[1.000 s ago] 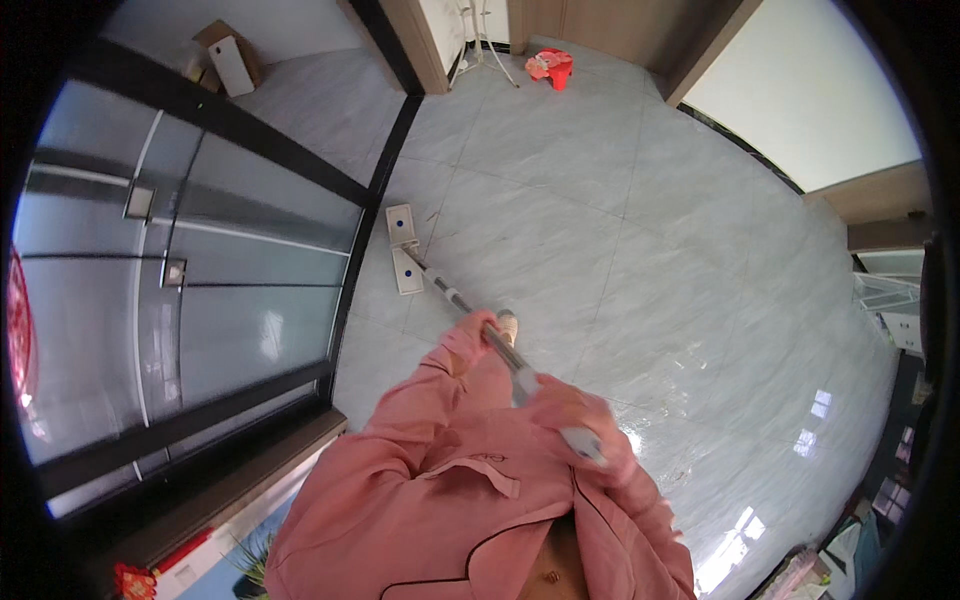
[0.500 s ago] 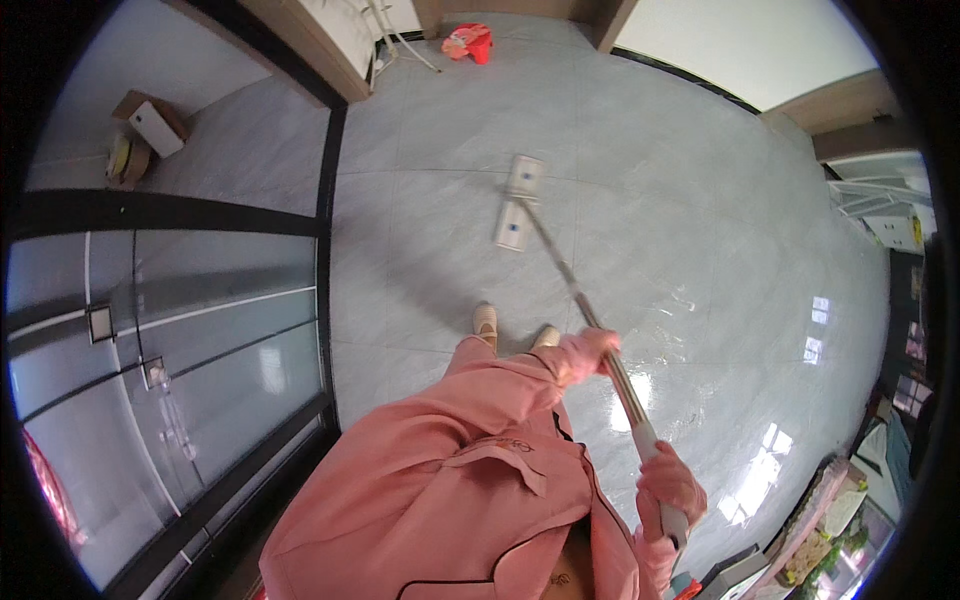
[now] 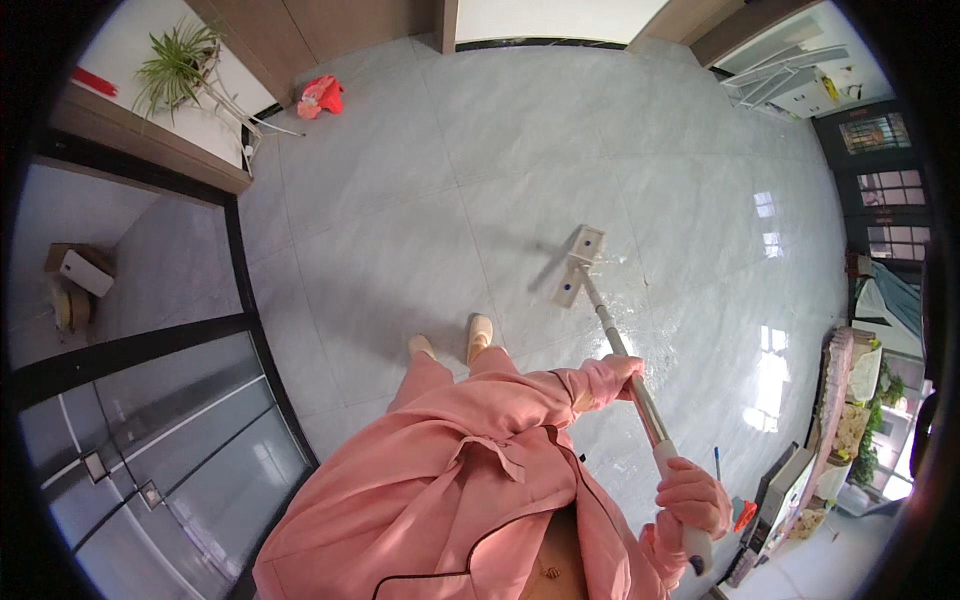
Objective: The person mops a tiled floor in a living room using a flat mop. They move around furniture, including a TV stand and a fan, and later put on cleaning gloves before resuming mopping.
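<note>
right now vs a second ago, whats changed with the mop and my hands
The mop head has swept right across the floor, away from the glass door. Both hands swung right with the pole, and the view turned right. Nothing was taken up or let go: your left hand stays lower on the pole, your right hand near its top.

Left arm (image 3: pixel 515 398) reached across the torso (image 3: pixel 430 520); left hand (image 3: pixel 624 376) clenched, right of frame centre. Right hand (image 3: pixel 694 500) at lower right, fingers (image 3: pixel 688 488) curled, forearm (image 3: pixel 662 548) rising from the lower edge.
</note>
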{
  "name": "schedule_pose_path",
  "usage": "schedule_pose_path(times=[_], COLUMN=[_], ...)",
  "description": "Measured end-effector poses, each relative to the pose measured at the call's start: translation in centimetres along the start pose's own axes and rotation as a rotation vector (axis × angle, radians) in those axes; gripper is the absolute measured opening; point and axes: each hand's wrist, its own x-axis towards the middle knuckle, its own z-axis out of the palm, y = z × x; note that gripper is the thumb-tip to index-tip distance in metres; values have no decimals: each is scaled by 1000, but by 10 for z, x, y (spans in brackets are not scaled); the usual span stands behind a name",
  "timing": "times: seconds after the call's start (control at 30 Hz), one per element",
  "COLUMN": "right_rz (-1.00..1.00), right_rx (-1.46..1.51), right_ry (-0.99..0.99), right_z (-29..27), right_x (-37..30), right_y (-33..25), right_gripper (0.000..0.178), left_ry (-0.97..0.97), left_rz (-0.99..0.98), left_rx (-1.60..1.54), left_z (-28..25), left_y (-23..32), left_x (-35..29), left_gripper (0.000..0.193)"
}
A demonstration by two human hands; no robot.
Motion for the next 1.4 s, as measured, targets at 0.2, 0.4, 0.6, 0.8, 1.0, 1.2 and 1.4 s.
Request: schedule_pose_path(times=[0.2,0.4,0.6,0.8,1.0,1.2,1.4], right_rz=[75,107,8,-56,3,119,239], right_rx=[299,686,862,944,760,492,189], right_ry=[-135,-383,-903,-923,-796,-559,-134], right_z=[-7,100,274,449,459,387,325], right_x=[16,91,142,145,182,190,162], right_y=[39,51,38,14,5,-14,-37], right_gripper=[20,15,16,17,18,16,6], left_ry=[239,480,577,669,645,373,50], left_rz=[158,578,710,745,647,746,828], left_rx=[-81,-248,-367,-278,-161,459,1526], left_z=[-52,-173,-382,-525,-514,-425,-297], left_y=[33,110,169,224,288,327,306], left_x=[-22,-99,-171,-237,-214,-133,-61], left_gripper=[15,16,13,11,10,14,9])
